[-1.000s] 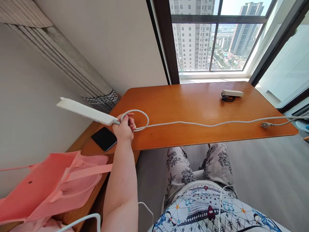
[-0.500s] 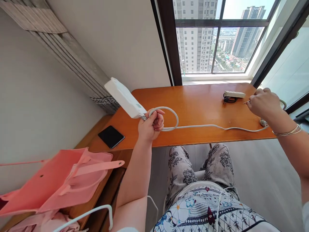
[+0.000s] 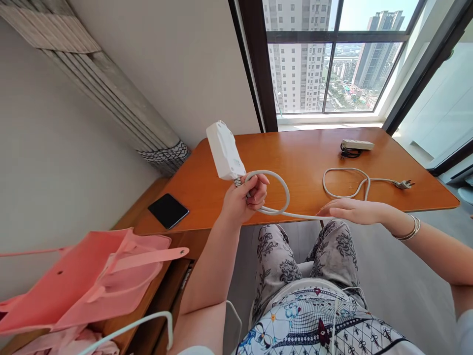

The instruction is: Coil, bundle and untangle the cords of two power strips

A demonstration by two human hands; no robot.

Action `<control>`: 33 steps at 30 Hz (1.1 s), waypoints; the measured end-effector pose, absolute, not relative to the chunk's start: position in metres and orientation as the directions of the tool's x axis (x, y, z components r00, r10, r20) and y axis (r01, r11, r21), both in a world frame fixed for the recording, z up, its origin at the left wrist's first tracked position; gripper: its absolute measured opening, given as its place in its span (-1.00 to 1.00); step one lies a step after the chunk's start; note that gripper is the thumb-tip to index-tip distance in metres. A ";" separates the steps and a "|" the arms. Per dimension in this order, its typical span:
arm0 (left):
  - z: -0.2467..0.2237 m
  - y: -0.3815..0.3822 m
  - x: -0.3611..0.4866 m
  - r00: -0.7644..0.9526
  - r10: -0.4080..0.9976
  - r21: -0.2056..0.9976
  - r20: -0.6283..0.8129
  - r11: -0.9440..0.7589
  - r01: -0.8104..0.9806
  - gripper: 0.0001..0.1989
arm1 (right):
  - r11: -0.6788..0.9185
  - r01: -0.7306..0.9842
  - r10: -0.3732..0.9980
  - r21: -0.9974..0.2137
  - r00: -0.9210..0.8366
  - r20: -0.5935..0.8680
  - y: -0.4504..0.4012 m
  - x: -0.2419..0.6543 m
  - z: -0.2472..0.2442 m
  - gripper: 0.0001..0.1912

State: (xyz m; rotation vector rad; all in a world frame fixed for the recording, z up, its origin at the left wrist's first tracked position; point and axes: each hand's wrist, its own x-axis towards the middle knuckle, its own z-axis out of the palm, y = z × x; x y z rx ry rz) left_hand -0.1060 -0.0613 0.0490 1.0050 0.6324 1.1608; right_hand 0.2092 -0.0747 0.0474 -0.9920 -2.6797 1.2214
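My left hand is closed around the white cord close to where it enters a white power strip. The strip tilts up above the desk, and a loop of cord stands out from my fist. My right hand is at the desk's front edge, palm down, fingers long and nearly straight, with the cord running between thumb and fingers; the underside of its grip is hidden. Beyond it, the cord curls on the desk and ends in a plug.
A black tablet lies on the left of the wooden desk. A small pale power strip with a black cord sits at the back right. A pink bag is at the lower left. The window is behind the desk.
My right hand has moved left and down from the desk's right end, and the plug now lies on the desk. My left hand has moved right with the power strip, which is turned more upright.
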 end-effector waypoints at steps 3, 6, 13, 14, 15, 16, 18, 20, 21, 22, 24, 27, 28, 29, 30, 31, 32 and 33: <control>0.046 -0.058 -0.106 0.352 0.934 0.876 0.055 0.125 -0.467 -0.73 | 0.483 0.431 0.493 -0.762 -0.853 -0.170 -0.082 0.206 0.051 -0.34; 0.042 -0.054 -0.107 0.426 0.905 0.847 -0.012 0.235 -0.477 -0.77 | 0.709 0.424 0.552 -0.563 -0.831 0.070 -0.083 0.203 0.053 -0.52; 0.016 -0.051 -0.087 0.741 0.662 0.783 -0.117 0.520 -0.342 -0.76 | 0.937 0.270 0.086 0.222 -0.792 0.604 -0.071 0.188 0.061 -0.71; 0.011 -0.053 -0.081 0.781 0.612 0.780 -0.127 0.548 -0.302 -0.74 | 0.928 0.271 0.050 0.255 -0.771 0.635 -0.068 0.184 0.062 -0.71; 0.006 -0.055 -0.075 0.816 0.561 0.780 -0.142 0.570 -0.256 -0.71 | 0.922 0.275 0.029 0.271 -0.748 0.663 -0.066 0.180 0.061 -0.69; 0.003 -0.058 -0.068 0.841 0.519 0.783 -0.154 0.584 -0.216 -0.69 | 0.920 0.280 0.016 0.275 -0.727 0.686 -0.064 0.176 0.060 -0.65; -0.001 -0.063 -0.058 0.868 0.463 0.799 -0.182 0.584 -0.144 -0.66 | 0.923 0.270 -0.001 0.273 -0.710 0.705 -0.061 0.168 0.057 -0.59; -0.001 -0.067 -0.049 0.872 0.437 0.829 -0.219 0.556 -0.070 -0.68 | 0.934 0.232 -0.022 0.273 -0.724 0.689 -0.059 0.161 0.054 -0.58; -0.001 -0.068 -0.046 0.871 0.429 0.843 -0.240 0.537 -0.032 -0.70 | 0.939 0.214 -0.025 0.269 -0.738 0.674 -0.059 0.159 0.052 -0.59; 0.000 -0.068 -0.043 0.869 0.422 0.855 -0.258 0.519 0.001 -0.72 | 0.944 0.204 -0.018 0.261 -0.755 0.656 -0.059 0.157 0.051 -0.61; 0.002 -0.067 -0.037 0.873 0.394 0.865 -0.289 0.498 0.062 -0.71 | 0.953 0.211 0.033 0.217 -0.785 0.618 -0.059 0.154 0.049 -0.63; 0.004 -0.066 -0.030 0.896 0.315 0.855 -0.314 0.503 0.123 -0.70 | 0.966 0.231 0.132 0.119 -0.832 0.539 -0.057 0.150 0.047 -0.61; 0.004 -0.066 -0.028 0.902 0.298 0.851 -0.312 0.510 0.126 -0.71 | 0.970 0.223 0.147 0.091 -0.847 0.511 -0.055 0.149 0.047 -0.60; 0.005 -0.067 -0.028 0.904 0.298 0.847 -0.306 0.519 0.116 -0.74 | 0.974 0.215 0.156 0.067 -0.858 0.489 -0.053 0.148 0.046 -0.58; 0.005 -0.068 -0.027 0.904 0.309 0.843 -0.296 0.530 0.095 -0.77 | 0.976 0.212 0.165 0.046 -0.864 0.475 -0.052 0.147 0.046 -0.57; 0.005 -0.069 -0.027 0.900 0.329 0.839 -0.287 0.540 0.071 -0.80 | 0.976 0.217 0.179 0.028 -0.864 0.471 -0.050 0.147 0.046 -0.56; 0.004 -0.070 -0.026 0.893 0.352 0.836 -0.280 0.547 0.046 -0.81 | 0.974 0.227 0.196 0.009 -0.859 0.472 -0.050 0.147 0.046 -0.56; 0.002 -0.071 -0.025 0.885 0.377 0.835 -0.274 0.550 0.024 -0.81 | 0.972 0.237 0.212 -0.009 -0.853 0.476 -0.049 0.146 0.047 -0.57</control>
